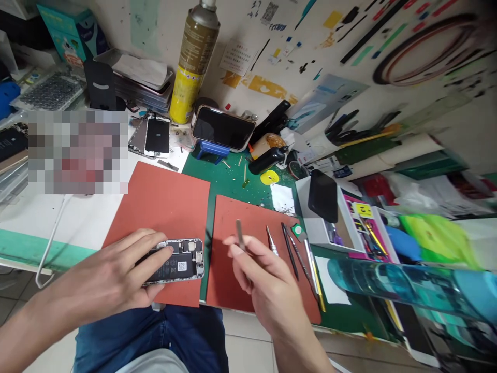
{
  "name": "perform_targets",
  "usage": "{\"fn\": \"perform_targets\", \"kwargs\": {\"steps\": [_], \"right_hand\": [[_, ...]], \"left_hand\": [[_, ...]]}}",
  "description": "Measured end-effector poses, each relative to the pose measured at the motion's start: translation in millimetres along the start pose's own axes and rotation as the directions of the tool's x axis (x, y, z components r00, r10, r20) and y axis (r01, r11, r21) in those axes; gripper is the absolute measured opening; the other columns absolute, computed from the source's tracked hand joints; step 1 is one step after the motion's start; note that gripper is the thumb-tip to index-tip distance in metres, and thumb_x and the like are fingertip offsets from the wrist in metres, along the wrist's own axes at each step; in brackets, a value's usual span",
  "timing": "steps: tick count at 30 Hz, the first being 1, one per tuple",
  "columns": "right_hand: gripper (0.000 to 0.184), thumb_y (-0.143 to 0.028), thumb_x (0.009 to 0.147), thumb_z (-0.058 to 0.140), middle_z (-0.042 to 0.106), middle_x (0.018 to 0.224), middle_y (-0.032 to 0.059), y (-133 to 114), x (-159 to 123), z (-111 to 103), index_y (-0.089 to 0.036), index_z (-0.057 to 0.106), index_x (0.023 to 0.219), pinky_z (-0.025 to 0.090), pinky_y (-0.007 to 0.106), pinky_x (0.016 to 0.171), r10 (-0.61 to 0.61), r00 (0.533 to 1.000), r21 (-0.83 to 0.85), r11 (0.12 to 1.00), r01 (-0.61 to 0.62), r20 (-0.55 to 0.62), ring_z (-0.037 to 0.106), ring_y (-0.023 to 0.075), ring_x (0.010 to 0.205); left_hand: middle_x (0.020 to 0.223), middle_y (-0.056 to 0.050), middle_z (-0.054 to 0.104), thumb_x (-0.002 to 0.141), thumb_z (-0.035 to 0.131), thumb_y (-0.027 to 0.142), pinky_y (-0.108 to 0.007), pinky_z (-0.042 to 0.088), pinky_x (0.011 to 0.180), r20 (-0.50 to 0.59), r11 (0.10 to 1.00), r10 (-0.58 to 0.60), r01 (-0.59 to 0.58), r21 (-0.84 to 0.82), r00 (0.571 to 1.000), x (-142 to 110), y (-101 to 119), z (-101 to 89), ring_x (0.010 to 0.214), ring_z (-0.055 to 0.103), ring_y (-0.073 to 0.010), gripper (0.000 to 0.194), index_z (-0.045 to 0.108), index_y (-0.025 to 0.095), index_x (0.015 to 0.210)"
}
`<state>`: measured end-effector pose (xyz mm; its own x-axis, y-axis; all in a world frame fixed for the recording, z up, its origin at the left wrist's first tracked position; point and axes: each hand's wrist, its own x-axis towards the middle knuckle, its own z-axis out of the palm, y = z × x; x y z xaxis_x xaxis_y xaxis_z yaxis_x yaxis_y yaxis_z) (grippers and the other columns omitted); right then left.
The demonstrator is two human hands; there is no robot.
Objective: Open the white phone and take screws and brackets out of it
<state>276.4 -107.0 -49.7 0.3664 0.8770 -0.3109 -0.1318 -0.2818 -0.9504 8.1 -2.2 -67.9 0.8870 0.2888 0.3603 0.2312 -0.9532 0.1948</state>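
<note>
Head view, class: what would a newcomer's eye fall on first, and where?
Probably the tall yellow-and-brown can, standing at the back by the wall. Next, at the front, the left hand holds an opened phone over a red mat, while the right hand holds a slim metal tool.

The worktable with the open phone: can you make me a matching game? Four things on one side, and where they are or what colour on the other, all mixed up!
Things:
1. open phone
2. thin tool
3. spray can
4. bottle

Places and colours:
A. yellow on its lower part
B. between the fingers of the right hand
C. see-through blue
D. held by the left hand

Right pairs: 1-D, 2-B, 3-A, 4-C
</note>
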Motion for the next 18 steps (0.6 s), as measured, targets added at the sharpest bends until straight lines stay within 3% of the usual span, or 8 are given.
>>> {"fn": "perform_targets", "kwargs": {"steps": [5, 8, 11, 12, 14, 16, 17, 18], "right_hand": [[0.049, -0.065, 0.091, 0.079, 0.040, 0.051, -0.0097, 4.9, 6.0, 2.6, -0.018, 0.067, 0.085, 0.016, 0.026, 0.047, 0.228, 0.929, -0.028, 0.973, -0.230, 0.292, 0.020, 0.0050, 0.045], [0.051, -0.064, 0.088, 0.083, 0.035, 0.045, -0.0121, 8.9, 4.2, 3.6, -0.019, 0.061, 0.079, 0.007, 0.026, 0.045, 0.240, 0.912, 0.089, 0.955, -0.284, 0.334, 0.017, 0.0034, 0.041], [0.050, -0.061, 0.086, 0.086, 0.036, 0.044, -0.0131, 14.1, -2.0, 9.1, -0.019, 0.059, 0.080, 0.006, 0.025, 0.044, 0.203, 0.943, 0.264, 0.925, -0.272, 0.263, 0.017, 0.0022, 0.037], [0.050, -0.060, 0.086, 0.087, 0.036, 0.044, -0.0134, 15.8, -5.0, 13.3, -0.020, 0.058, 0.079, 0.006, 0.024, 0.043, 0.187, 0.954, 0.321, 0.912, -0.256, 0.233, 0.016, 0.0020, 0.037], [0.050, -0.060, 0.086, 0.087, 0.037, 0.042, -0.0137, 18.4, -11.9, 26.3, -0.020, 0.058, 0.080, 0.006, 0.024, 0.042, 0.158, 0.973, 0.421, 0.881, -0.215, 0.168, 0.016, 0.0021, 0.036], [0.049, -0.061, 0.086, 0.086, 0.038, 0.042, -0.0139, 19.1, -18.3, 43.4, -0.020, 0.059, 0.084, 0.007, 0.024, 0.041, 0.140, 0.984, 0.498, 0.848, -0.179, 0.114, 0.016, 0.0027, 0.036], [0.050, -0.063, 0.086, 0.086, 0.038, 0.041, -0.0142, 18.7, -20.4, 51.8, -0.020, 0.060, 0.085, 0.008, 0.024, 0.041, 0.136, 0.985, 0.524, 0.834, -0.172, 0.108, 0.017, 0.0031, 0.035], [0.052, -0.065, 0.085, 0.085, 0.037, 0.041, -0.0141, 17.8, -21.5, 58.7, -0.021, 0.059, 0.084, 0.009, 0.024, 0.040, 0.127, 0.985, 0.539, 0.825, -0.169, 0.116, 0.018, 0.0034, 0.035]], "left_hand": [[0.152, -0.014, 0.064, 0.102, 0.065, 0.024, -0.041, 0.051, 0.122, 0.015, 0.992, 0.025, -0.023, -0.123, 1.000, 2.3, -14.8, -8.7, 0.144, 0.059, -0.0307, 0.055, 0.054, 0.013, 0.155], [0.159, -0.008, 0.061, 0.102, 0.066, 0.022, -0.047, 0.041, 0.132, 0.030, 0.972, 0.015, -0.008, -0.234, 0.999, 5.1, -19.0, -15.1, 0.153, 0.052, -0.0291, 0.066, 0.046, 0.023, 0.164], [0.170, -0.002, 0.049, 0.101, 0.071, 0.027, -0.056, 0.036, 0.134, -0.069, 0.901, -0.267, 0.223, -0.372, 0.961, 11.2, -13.3, -16.8, 0.157, 0.047, -0.0325, 0.068, 0.047, 0.038, 0.164], [0.172, -0.001, 0.045, 0.101, 0.073, 0.033, -0.057, 0.038, 0.133, -0.117, 0.814, -0.445, 0.347, -0.465, 0.888, 15.1, -8.5, -14.4, 0.157, 0.047, -0.0343, 0.068, 0.048, 0.041, 0.163], [0.171, -0.003, 0.047, 0.102, 0.071, 0.045, -0.057, 0.042, 0.130, -0.101, 0.464, -0.793, 0.489, -0.739, 0.601, 26.4, 5.0, -4.4, 0.155, 0.049, -0.0357, 0.066, 0.048, 0.041, 0.163], [0.164, -0.006, 0.056, 0.106, 0.058, 0.058, -0.057, 0.046, 0.126, 0.094, 0.070, -0.919, 0.391, -0.918, 0.383, 39.5, 20.7, 10.1, 0.152, 0.053, -0.0356, 0.061, 0.050, 0.036, 0.162], [0.162, -0.008, 0.059, 0.108, 0.049, 0.063, -0.057, 0.048, 0.125, 0.203, -0.076, -0.908, 0.333, -0.940, 0.366, 44.8, 27.9, 17.6, 0.150, 0.055, -0.0355, 0.061, 0.051, 0.034, 0.161], [0.160, -0.009, 0.061, 0.109, 0.042, 0.067, -0.056, 0.052, 0.122, 0.276, -0.163, -0.872, 0.291, -0.943, 0.404, 48.2, 33.5, 24.6, 0.148, 0.057, -0.0359, 0.063, 0.052, 0.033, 0.161]]}}
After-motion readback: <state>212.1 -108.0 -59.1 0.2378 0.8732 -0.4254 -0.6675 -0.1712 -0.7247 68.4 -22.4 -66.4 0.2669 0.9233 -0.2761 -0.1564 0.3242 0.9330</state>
